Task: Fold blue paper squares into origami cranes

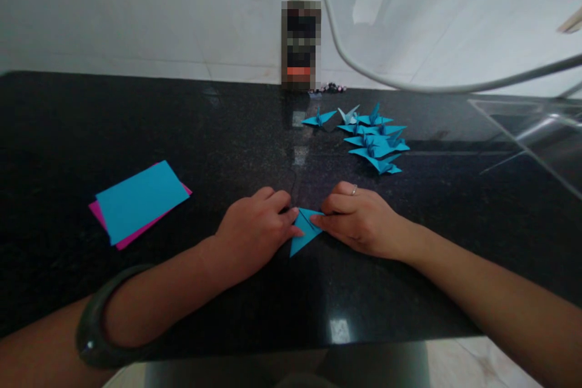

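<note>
A small piece of folded blue paper (pixel 305 231) lies on the dark counter between my two hands, one corner pointing toward me. My left hand (pixel 264 221) pinches its left edge, with the thumb pressed on the paper and the other fingers curled. At the right corner, the closed fingers of my right hand (pixel 352 218) grip the same paper. Crease lines or flap edges show on its upper face. Several folded blue paper cranes (pixel 375 142) stand grouped beyond my right hand, along with a paler crane (pixel 348 115).
Left of my hands, a stack of blue paper sheets (pixel 143 200) rests over pink paper (pixel 96 212). Against the wall stands a blurred upright object (pixel 300 42), a beaded string (pixel 334 88) beside it. A pale cable (pixel 409 86) hangs in front of the wall. A clear panel (pixel 531 133) is at right.
</note>
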Tool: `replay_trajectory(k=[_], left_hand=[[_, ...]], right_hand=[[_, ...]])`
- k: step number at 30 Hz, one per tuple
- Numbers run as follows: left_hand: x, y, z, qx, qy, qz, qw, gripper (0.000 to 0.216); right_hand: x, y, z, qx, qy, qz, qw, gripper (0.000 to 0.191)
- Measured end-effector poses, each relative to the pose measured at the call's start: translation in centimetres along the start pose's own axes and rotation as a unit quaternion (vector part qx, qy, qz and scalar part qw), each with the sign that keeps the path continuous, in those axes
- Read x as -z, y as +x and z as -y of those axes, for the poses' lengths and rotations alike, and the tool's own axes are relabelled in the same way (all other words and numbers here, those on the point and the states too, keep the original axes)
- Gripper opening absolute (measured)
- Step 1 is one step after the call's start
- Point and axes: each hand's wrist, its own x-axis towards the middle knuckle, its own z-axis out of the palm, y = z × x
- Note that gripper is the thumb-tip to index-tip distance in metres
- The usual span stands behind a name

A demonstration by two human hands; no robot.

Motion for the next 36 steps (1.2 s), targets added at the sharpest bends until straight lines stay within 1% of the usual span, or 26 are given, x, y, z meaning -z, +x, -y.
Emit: replay_trajectory(k=[5, 9, 15, 22, 29, 32, 36], left_hand=[[-0.2, 0.0, 0.1, -0.014, 0.012, -0.014, 1.0, 0.031], [-0.1, 0.0, 0.2, -0.009, 0.013, -0.004, 1.0, 0.031], [-0.1, 0.0, 0.1, -0.006, 0.015, -0.004, 1.0, 0.03], [-0.2, -0.2, 0.2, -0.023, 0.018, -0.028, 0.999, 0.03], [-0.2, 0.0, 0.0, 0.009, -0.034, -0.032, 0.999, 0.036], [-0.5, 0.1, 0.0, 0.021, -0.037, -0.033, 0.999, 0.035], [-0.5, 0.1, 0.0, 0.021, -0.03, -0.035, 0.999, 0.032]], right_hand=[[0.0, -0.4, -0.3, -0.007, 0.009, 0.038, 0.999, 0.026], [0.1, -0.4, -0.1, -0.007, 0.016, 0.06, 0.998, 0.026], [0.1, -0.3, 0.0, 0.001, 0.018, 0.067, 0.998, 0.029], [0.4, -0.5, 0.0, -0.004, 0.023, 0.074, 0.997, 0.028], [1.0, -0.3, 0.5, -0.026, 0.037, 0.099, 0.994, 0.027], [1.3, -0.3, 0.6, -0.034, 0.05, 0.098, 0.993, 0.028], [1.5, -0.4, 0.7, -0.031, 0.057, 0.107, 0.992, 0.029]])
